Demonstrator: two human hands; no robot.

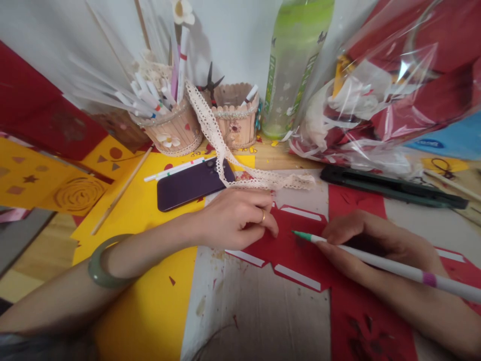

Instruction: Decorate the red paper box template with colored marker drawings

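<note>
A red paper cutout (pixel 282 239) with angled tabs lies flat on the work surface. White strips run along its tabs. My left hand (pixel 240 215) rests on its left part, fingers bent and slightly apart, with nothing visible between them. Between the thumb and fingers of my right hand (pixel 379 250) is a white felt-tip pen (pixel 398 268) with a green tip and a purple band. The tip hovers at or just over the middle of the red paper; contact cannot be made out. My right hand covers part of the cutout.
Behind my left hand lie a dark phone (pixel 188 185) and lace ribbon (pixel 263 176). Pen holders (pixel 176 128), a smaller wooden holder (pixel 235 128) and a green bottle (pixel 289 75) stand along the wall. A black utility knife (pixel 391 188) and plastic bag (pixel 376 110) are at right.
</note>
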